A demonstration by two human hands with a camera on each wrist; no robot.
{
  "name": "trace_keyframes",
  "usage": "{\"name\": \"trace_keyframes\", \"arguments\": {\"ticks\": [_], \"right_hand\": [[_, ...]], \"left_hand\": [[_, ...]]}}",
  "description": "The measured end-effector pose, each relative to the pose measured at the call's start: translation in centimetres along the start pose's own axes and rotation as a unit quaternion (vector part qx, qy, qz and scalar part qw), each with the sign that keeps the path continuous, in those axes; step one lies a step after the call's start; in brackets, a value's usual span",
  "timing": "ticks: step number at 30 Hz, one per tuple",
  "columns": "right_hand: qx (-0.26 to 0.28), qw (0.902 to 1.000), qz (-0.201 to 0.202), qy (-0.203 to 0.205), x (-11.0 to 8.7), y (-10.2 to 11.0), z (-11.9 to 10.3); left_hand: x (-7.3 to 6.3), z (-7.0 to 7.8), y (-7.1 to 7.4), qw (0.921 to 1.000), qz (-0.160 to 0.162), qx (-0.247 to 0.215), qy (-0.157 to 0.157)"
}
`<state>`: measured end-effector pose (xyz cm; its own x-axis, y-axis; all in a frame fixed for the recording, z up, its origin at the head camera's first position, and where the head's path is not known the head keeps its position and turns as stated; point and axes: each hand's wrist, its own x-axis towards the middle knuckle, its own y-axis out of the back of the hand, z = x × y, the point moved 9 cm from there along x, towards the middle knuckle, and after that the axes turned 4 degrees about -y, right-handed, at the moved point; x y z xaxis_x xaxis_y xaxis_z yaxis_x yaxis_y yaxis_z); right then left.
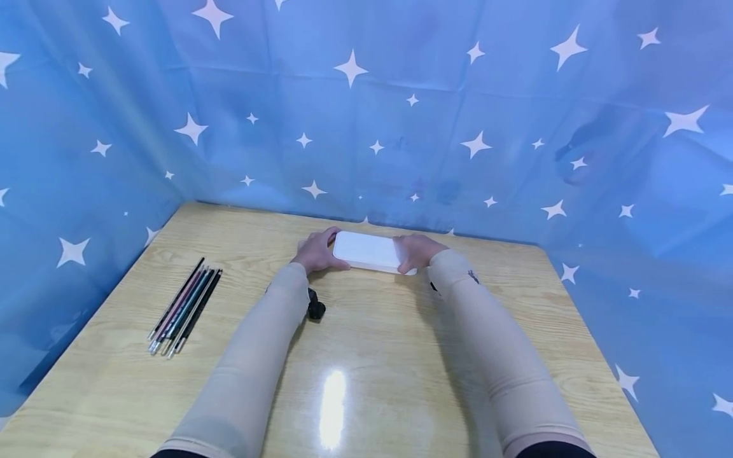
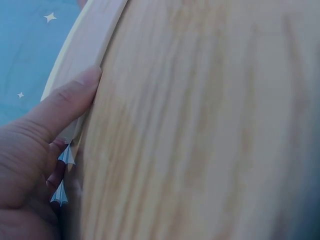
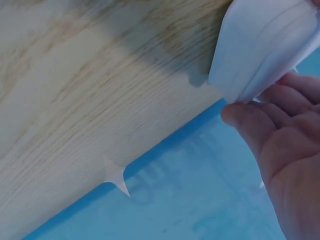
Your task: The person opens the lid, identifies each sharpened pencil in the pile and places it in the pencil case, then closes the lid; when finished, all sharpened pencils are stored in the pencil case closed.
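A white oblong box with rounded corners is at the far side of the table, between both hands. My left hand holds its left end, the thumb along the near side. At the right end, my right hand pinches the box between thumb and fingers. Thin seam lines run along the white box in the right wrist view. The left wrist view shows the thumb pressed against the box's side. Whether the box touches the tabletop I cannot tell.
Several pencils lie in a loose bundle on the left of the wooden table. Behind the table's far edge hangs a blue curtain with white stars. A small black object sits by the left wrist.
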<state>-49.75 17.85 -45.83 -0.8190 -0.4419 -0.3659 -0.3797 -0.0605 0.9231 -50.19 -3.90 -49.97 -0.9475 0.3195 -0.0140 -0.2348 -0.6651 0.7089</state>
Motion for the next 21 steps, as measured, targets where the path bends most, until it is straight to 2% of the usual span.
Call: {"name": "trace_keyframes", "arguments": {"ticks": [8,13,17,21], "right_hand": [[0.035,0.9988,-0.022,-0.028,-0.19,-0.15,0.27],[0.047,0.9981,-0.027,-0.028,-0.49,-0.18,0.16],[0.046,0.9982,-0.028,-0.027,-0.77,-0.02,-0.10],[0.041,0.9980,-0.030,-0.037,-0.54,-0.09,-0.14]], "left_hand": [[-0.24,-0.05,-0.11,1.0000,-0.005,0.002,0.001],[-0.18,-0.19,-0.19,1.0000,-0.006,-0.007,0.002],[-0.12,-0.45,-0.31,0.9998,-0.009,-0.018,0.007],[-0.14,-0.58,-0.23,0.9999,-0.002,-0.009,0.006]]}}
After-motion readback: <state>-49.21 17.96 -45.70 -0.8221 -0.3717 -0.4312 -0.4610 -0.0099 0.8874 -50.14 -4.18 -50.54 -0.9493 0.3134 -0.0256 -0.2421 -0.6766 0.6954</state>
